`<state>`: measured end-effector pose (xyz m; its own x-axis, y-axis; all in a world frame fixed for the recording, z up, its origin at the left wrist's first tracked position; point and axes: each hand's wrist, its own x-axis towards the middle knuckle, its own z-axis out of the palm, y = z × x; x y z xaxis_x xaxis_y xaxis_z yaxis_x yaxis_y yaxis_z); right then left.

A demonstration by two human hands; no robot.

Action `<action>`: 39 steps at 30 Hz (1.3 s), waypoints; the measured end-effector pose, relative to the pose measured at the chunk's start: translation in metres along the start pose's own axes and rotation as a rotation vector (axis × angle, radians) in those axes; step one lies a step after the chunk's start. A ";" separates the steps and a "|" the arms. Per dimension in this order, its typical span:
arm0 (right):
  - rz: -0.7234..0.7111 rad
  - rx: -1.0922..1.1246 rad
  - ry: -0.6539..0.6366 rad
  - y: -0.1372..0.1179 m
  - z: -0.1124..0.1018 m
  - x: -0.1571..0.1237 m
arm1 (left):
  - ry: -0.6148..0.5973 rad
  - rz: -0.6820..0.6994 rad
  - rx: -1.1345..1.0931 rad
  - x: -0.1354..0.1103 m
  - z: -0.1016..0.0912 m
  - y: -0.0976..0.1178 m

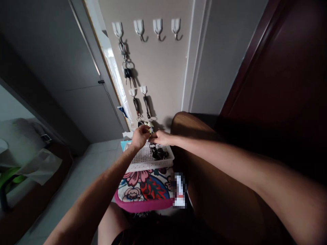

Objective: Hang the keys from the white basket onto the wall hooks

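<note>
Left hand [141, 136] and right hand [160, 137] are meeting above a white basket [150, 166], the left pinching a keychain [151, 130] with fingers closed; whether the right, curling beside it, is gripping anything I cannot tell. That keychain is hanging between them below wall hooks [143, 90], while dark keys [159, 153] are lying in the basket.
</note>
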<state>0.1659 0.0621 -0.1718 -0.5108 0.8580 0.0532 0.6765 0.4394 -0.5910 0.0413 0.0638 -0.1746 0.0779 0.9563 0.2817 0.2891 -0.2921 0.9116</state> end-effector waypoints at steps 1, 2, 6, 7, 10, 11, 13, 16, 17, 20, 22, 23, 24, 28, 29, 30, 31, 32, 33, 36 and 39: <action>-0.017 0.031 0.012 -0.001 -0.001 0.000 | 0.025 0.018 -0.023 0.002 -0.001 0.003; -0.037 0.059 0.032 -0.002 -0.002 0.001 | 0.047 0.031 -0.046 0.003 -0.003 0.006; -0.015 0.080 0.090 -0.006 -0.005 0.001 | -0.050 -0.039 -0.080 0.002 -0.009 0.008; 0.025 0.053 0.101 -0.006 -0.004 0.001 | -0.098 -0.067 -0.053 -0.002 -0.009 0.004; 0.146 0.061 0.173 -0.005 -0.001 0.002 | -0.197 -0.114 0.161 -0.020 -0.007 -0.021; 0.173 0.124 0.206 -0.004 0.000 0.003 | -0.241 -0.131 0.258 -0.028 -0.005 -0.031; 0.196 0.276 0.246 -0.001 0.000 0.005 | -0.358 -0.193 0.403 -0.044 0.000 -0.048; 0.174 0.339 0.262 0.005 -0.001 0.009 | -0.410 -0.170 0.509 -0.061 0.006 -0.060; 0.162 0.325 0.267 0.007 -0.002 0.010 | -0.390 -0.145 0.518 -0.063 0.006 -0.059; 0.088 0.300 0.299 0.008 -0.007 0.012 | -0.298 -0.081 0.456 -0.063 0.005 -0.052; 0.025 0.294 0.330 0.005 -0.013 0.013 | -0.211 -0.059 0.369 -0.056 0.003 -0.044; -0.001 0.299 0.348 0.002 -0.018 0.013 | -0.161 -0.041 0.318 -0.051 0.002 -0.039; -0.025 0.310 0.367 -0.001 -0.023 0.014 | -0.112 -0.014 0.263 -0.044 0.000 -0.033; -0.070 0.400 0.452 -0.026 -0.053 0.019 | 0.009 0.129 0.039 -0.010 -0.006 0.006; -0.077 0.423 0.479 -0.033 -0.062 0.022 | 0.024 0.158 -0.005 -0.001 -0.008 0.018; -0.089 0.447 0.508 -0.041 -0.072 0.026 | 0.037 0.187 -0.044 0.008 -0.010 0.030; -0.107 0.470 0.536 -0.049 -0.083 0.031 | 0.040 0.210 -0.075 0.017 -0.012 0.041; -0.127 0.494 0.563 -0.056 -0.094 0.037 | 0.039 0.224 -0.103 0.025 -0.013 0.053; -0.145 0.514 0.589 -0.064 -0.105 0.043 | 0.031 0.230 -0.126 0.033 -0.014 0.063; -0.157 0.568 0.653 -0.084 -0.139 0.060 | 0.032 0.234 -0.137 0.051 -0.018 0.091; -0.151 0.591 0.695 -0.100 -0.164 0.075 | 0.083 0.250 -0.095 0.063 -0.021 0.112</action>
<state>0.1474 0.1262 0.0234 -0.0087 0.8532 0.5215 0.1504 0.5167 -0.8429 0.0583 0.0906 -0.0481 0.0556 0.8514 0.5216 0.1801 -0.5224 0.8334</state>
